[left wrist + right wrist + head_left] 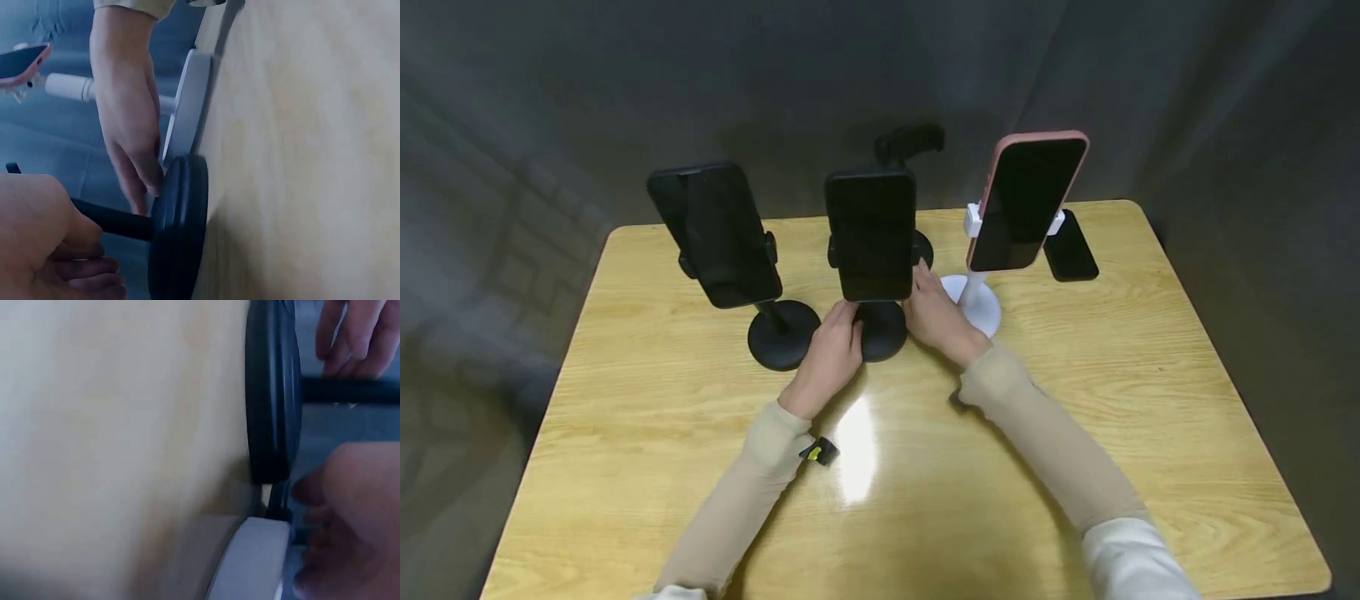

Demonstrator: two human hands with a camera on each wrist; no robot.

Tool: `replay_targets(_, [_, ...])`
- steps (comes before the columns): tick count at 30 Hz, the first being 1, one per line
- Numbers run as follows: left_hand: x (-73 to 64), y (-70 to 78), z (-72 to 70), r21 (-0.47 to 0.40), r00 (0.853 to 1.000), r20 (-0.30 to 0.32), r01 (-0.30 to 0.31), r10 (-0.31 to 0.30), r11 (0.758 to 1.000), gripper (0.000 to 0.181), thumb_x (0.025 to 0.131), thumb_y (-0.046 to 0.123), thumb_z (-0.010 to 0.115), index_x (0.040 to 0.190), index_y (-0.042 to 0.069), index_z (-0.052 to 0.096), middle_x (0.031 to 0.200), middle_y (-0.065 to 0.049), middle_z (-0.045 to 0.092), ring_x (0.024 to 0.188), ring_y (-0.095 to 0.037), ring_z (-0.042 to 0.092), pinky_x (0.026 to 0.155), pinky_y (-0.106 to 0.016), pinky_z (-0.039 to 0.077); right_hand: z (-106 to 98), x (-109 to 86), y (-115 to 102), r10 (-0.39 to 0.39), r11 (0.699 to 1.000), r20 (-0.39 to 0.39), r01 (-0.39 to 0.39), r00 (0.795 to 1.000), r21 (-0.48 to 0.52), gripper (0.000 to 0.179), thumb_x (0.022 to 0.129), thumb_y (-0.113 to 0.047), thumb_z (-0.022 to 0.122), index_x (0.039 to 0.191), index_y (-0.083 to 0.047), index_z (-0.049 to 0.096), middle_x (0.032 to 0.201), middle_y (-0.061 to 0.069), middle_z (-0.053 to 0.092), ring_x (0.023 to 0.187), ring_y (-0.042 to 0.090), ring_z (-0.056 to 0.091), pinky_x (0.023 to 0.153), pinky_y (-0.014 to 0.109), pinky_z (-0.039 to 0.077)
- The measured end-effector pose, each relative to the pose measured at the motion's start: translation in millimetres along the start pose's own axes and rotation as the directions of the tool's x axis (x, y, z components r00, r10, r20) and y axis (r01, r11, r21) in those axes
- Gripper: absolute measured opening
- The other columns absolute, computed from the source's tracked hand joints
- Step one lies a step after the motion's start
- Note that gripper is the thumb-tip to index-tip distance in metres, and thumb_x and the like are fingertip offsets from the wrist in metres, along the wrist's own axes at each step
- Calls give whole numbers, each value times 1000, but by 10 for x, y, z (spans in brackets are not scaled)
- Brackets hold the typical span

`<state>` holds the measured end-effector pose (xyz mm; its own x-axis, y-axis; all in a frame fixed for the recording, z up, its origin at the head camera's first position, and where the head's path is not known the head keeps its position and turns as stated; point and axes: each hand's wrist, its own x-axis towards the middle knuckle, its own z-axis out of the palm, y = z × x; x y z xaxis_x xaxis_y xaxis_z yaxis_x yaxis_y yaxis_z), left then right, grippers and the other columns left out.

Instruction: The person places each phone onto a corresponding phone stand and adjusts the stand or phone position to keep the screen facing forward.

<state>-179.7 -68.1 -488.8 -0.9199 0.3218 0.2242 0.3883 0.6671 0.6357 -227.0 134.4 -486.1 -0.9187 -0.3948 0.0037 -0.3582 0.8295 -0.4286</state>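
Observation:
A black phone (874, 237) sits upright in a black phone stand (882, 333) at the middle of the row. Beside this stand's base, on its left, is my left hand (835, 354), its fingers loosely bent close to the stem (119, 222) in the left wrist view. My right hand (938, 312) reaches between the black base and a white phone stand (987, 315), fingers pointing toward the back and partly hidden. Just past its fingertips is the base (924, 245) of another black stand, whose holder (913, 143) bears no phone. Neither hand grips anything visible.
At left, a black phone (718, 233) is clamped in a round-based black stand (782, 340). The white stand carries a pink-edged phone (1030, 200). Another phone (1070, 248) lies flat at the back right of the wooden table (1150, 433). A dark curtain (820, 75) hangs behind.

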Motion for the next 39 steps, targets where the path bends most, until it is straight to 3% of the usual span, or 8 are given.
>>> replay_targets(7, [-315, 48, -94, 39, 990, 114, -82, 77, 996, 44, 105, 6, 56, 146, -9, 49, 151, -26, 50, 142, -39, 47, 117, -49, 41, -180, -608, 47, -250, 924, 188, 176, 950, 340, 47, 109, -19, 49, 154, -7, 47, 156, 12, 49, 143, 29, 48, 118, 50, 40])
replay_targets(16, [-618, 30, -293, 56, 976, 208, -77, 64, 995, 46, 104, 12, 61, 145, -6, 52, 150, -25, 52, 140, -37, 51, 116, -48, 42, -747, -1031, 817, -178, 788, 448, -146, 876, 598, 35, 111, -21, 48, 130, 2, 66, 127, 17, 70, 113, 23, 67, 99, 29, 55])
replay_targets(18, [-660, 17, -319, 60, 974, 213, -88, 73, 994, 46, 104, 13, 61, 145, -6, 54, 149, -25, 53, 139, -37, 52, 116, -48, 43, -808, -1008, 998, -165, 737, 426, -176, 889, 652, 36, 112, -17, 45, 126, 10, 63, 120, 24, 70, 106, 26, 70, 93, 32, 59])
replay_targets(22, [-726, -14, -340, 60, 972, 200, -134, 120, 989, 43, 102, 11, 65, 141, -6, 58, 144, -26, 57, 136, -37, 55, 113, -49, 46, -825, -858, 1200, -45, 670, 264, -167, 963, 723, 41, 113, -18, 41, 128, 18, 55, 115, 18, 70, 101, 21, 71, 90, 32, 60])
replay_targets(26, [-783, -29, -338, 71, 966, 197, -185, 168, 980, 40, 100, 8, 67, 136, -7, 61, 140, -27, 60, 132, -38, 58, 111, -49, 48, -775, -638, 1216, 109, 729, 129, -168, 986, 664, 44, 112, -22, 44, 140, 10, 52, 129, 9, 65, 116, 10, 62, 102, 25, 51])
replay_targets(29, [-824, -35, -336, 98, 962, 205, -205, 182, 974, 39, 100, 10, 67, 135, -7, 62, 139, -27, 61, 131, -39, 58, 111, -50, 48, -724, -407, 1187, 63, 804, 99, -109, 993, 584, 45, 111, -16, 47, 148, 9, 47, 149, 20, 54, 140, 24, 49, 118, 36, 38])
replay_targets(33, [-853, -25, -344, 127, 960, 215, -208, 178, 970, 40, 101, 14, 67, 135, -5, 63, 140, -25, 60, 132, -38, 57, 111, -52, 47, -683, -73, 1122, -70, 833, 192, -48, 979, 551, 56, 111, -19, 47, 158, 6, 30, 166, 24, 25, 157, 37, 14, 128, 55, 12])
replay_targets(39, [-859, 7, -348, 128, 954, 246, -207, 171, 970, 41, 102, 17, 66, 136, -4, 62, 142, -24, 59, 133, -38, 57, 111, -52, 47, -724, 194, 973, -56, 869, 384, -144, 922, 473, 66, 109, -39, 49, 165, -18, 22, 174, 5, 8, 160, 28, -2, 128, 56, -1])
